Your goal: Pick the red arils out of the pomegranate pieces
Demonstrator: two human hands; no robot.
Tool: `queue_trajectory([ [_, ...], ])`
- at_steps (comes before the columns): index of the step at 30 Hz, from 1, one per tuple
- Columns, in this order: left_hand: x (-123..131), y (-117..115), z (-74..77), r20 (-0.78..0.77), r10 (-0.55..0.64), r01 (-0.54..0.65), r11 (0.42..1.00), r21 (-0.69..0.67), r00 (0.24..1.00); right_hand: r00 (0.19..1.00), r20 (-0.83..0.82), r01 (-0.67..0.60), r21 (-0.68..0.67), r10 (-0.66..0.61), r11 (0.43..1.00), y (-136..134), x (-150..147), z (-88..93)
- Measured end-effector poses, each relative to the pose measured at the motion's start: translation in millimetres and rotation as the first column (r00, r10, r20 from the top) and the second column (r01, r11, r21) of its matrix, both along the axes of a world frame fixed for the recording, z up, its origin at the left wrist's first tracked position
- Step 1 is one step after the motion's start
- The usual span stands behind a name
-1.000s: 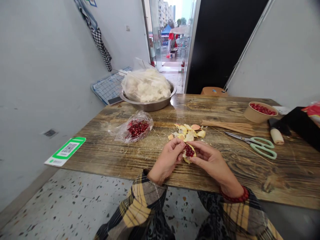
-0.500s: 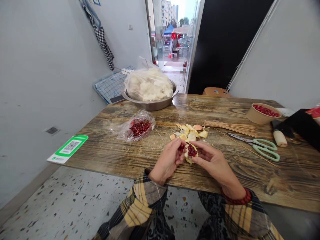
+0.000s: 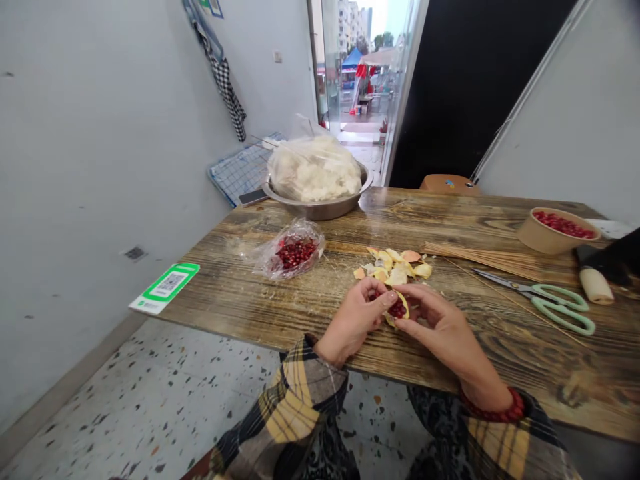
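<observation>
A piece of pomegranate (image 3: 399,308), its red seeds showing inside a yellow rind, is pinched between the thumb and fingers of my right hand (image 3: 443,330). My left hand (image 3: 356,317) is curled at the piece's left side, its thumb pressed onto the seeds. Some loose red seeds show inside the left fingers, though the palm is hidden. Just beyond both hands lies a heap of yellow pomegranate peel (image 3: 399,273). A clear plastic bag (image 3: 264,261) with red seeds lies to the left.
At the back stands a steel basin (image 3: 320,211) with a bag of white fluffy stuff. Green-handled scissors (image 3: 555,301) and thin wooden sticks (image 3: 480,257) lie to the right. Farther right is a paper bowl (image 3: 543,235) of red seeds. A QR-code card (image 3: 167,285) sits at the left edge.
My left thumb has moved right, over the seeds of the pomegranate piece, covering part of it. The right hand keeps its hold. The whole view has shifted slightly left.
</observation>
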State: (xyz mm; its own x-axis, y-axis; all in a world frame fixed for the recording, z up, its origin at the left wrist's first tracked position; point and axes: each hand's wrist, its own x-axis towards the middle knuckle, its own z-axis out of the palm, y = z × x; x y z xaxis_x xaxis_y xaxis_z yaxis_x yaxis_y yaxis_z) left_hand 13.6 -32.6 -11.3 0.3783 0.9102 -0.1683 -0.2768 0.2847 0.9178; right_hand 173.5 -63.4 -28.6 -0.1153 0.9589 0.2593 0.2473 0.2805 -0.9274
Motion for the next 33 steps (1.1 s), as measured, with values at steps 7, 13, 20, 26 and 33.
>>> queue_trajectory([
  [7,-2.8,0.0,-0.4,0.000,-0.049,0.049,0.999,-0.017,0.999,0.995,-0.095,-0.035,-0.047,0.030,0.998,-1.6,-1.3,0.1],
  [13,-1.2,0.8,-0.8,-0.028,-0.012,0.011,0.999,-0.037,1.000,0.992,-0.116,-0.052,-0.066,0.044,0.996,-1.9,-2.2,3.3],
  [20,-3.7,3.6,-1.1,0.114,-0.026,0.038,0.994,-0.106,0.993,0.986,-0.160,-0.067,-0.088,0.052,0.994,-1.4,-2.6,2.8],
  [26,-3.7,1.8,-1.0,0.041,-0.040,0.042,0.998,-0.057,0.998,0.995,-0.104,-0.004,-0.022,0.002,1.000,-0.2,-3.0,3.0],
  [33,-3.8,0.6,1.3,-0.007,-0.063,0.062,0.998,-0.030,0.998,1.000,-0.031,0.003,0.037,-0.002,0.999,0.4,-4.1,3.5],
])
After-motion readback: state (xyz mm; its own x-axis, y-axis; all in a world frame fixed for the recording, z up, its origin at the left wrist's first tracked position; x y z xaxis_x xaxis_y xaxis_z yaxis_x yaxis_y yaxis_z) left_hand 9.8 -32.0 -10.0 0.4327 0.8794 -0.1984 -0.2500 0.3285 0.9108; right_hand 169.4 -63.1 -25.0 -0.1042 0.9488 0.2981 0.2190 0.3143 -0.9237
